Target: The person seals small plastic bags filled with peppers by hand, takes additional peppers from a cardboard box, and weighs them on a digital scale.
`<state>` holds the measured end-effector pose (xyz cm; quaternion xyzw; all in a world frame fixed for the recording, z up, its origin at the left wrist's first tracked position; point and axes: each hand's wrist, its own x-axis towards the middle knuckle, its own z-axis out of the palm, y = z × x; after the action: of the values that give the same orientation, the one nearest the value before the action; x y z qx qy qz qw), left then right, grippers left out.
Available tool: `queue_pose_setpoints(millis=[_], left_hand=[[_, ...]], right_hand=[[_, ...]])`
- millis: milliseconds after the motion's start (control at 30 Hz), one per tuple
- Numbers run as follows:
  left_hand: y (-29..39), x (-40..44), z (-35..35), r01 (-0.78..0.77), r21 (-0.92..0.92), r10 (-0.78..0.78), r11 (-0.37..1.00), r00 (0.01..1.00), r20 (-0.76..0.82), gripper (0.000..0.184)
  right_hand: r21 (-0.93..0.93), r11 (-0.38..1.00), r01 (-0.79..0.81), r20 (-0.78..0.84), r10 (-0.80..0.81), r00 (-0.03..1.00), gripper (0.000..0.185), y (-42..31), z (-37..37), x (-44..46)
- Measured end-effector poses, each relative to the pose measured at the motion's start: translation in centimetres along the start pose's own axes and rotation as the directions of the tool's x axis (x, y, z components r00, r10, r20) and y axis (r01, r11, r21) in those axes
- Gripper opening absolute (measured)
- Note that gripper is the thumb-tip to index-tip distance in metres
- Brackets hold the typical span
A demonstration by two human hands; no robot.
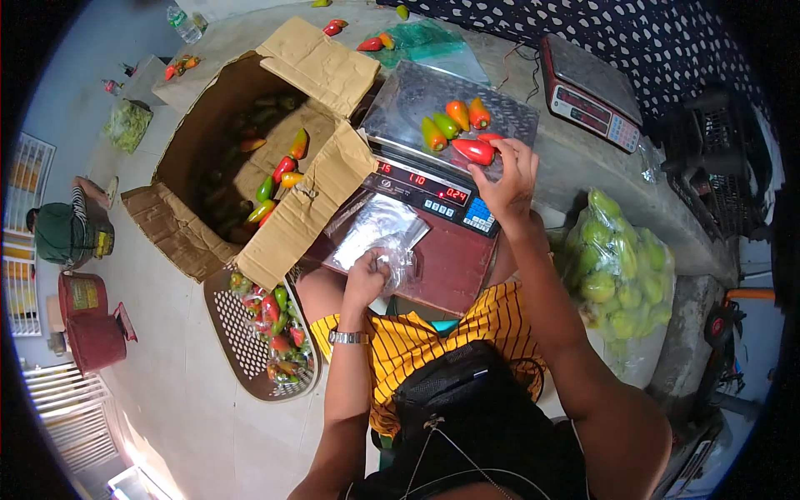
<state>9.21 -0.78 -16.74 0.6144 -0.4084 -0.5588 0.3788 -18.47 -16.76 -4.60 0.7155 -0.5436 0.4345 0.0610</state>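
On the metal pan of a digital scale [400,104] lie several peppers, green, orange and red. My right hand [510,179] reaches over the pan's near right corner, thumb and fingers closed around the end of a red pepper [473,151]. Low in front of the scale, my left hand [367,279] pinches a clear plastic bag [395,268] beside a pile of flat clear bags [375,227] on a dark red surface [450,262]. Red digits glow on the scale's display [423,182].
An open cardboard box [312,200] holding peppers stands left of the scale. Below it is a plastic basket [242,354] with bagged peppers. A bag of green produce [612,275] sits at right, a second scale [587,92] behind it. Another person [67,233] is at far left.
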Motion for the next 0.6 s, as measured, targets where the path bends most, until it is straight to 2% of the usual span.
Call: queue_pose_setpoints(millis=[133, 200, 300, 400, 500, 533, 567, 600], left_hand=[[-0.7, 0.3, 0.2, -0.065, -0.067, 0.066, 0.996, 0.998, 0.01, 0.034], [-1.2, 0.5, 0.1, -0.067, -0.025, 0.067, 0.997, 0.998, 0.002, 0.033], [-1.3, 0.5, 0.0, -0.079, -0.005, 0.079, 0.997, 0.997, -0.003, 0.033], [-0.7, 0.3, 0.0, -0.061, 0.032, 0.061, 0.998, 0.998, 0.0, 0.033], [-0.4, 0.2, 0.2, -0.067, 0.036, 0.067, 0.997, 0.998, -0.012, 0.033], [-0.4, 0.2, 0.2, -0.076, 0.029, 0.076, 0.997, 0.997, -0.017, 0.032], [-0.6, 0.4, 0.1, -0.086, 0.057, 0.087, 0.995, 0.996, -0.012, 0.033], [-1.3, 0.7, -0.1, -0.095, 0.084, 0.096, 0.992, 0.995, -0.009, 0.033]], right_hand=[[0.04, 0.999, -0.007, -0.041, 0.009, 0.999, 0.049, 0.9, -0.4, 0.0], [0.031, 0.999, -0.041, -0.081, 0.043, 0.996, 0.048, 2.8, 0.3, -0.1], [-0.064, 0.992, -0.112, -0.059, 0.108, 0.992, 0.043, 4.6, 0.2, -0.2], [-0.103, 0.994, -0.043, 0.029, 0.046, 0.999, 0.039, 5.9, -0.1, -0.2], [-0.019, 0.979, -0.203, 0.021, 0.203, 0.979, 0.037, 6.5, 0.2, 0.1], [0.292, 0.887, -0.358, -0.017, 0.379, 0.925, 0.036, 6.4, 0.1, 0.0], [0.577, 0.684, -0.446, 0.004, 0.544, 0.839, 0.035, 6.2, 0.1, -0.4], [0.796, 0.397, -0.458, 0.084, 0.676, 0.732, 0.035, 5.8, -0.1, -1.0]])
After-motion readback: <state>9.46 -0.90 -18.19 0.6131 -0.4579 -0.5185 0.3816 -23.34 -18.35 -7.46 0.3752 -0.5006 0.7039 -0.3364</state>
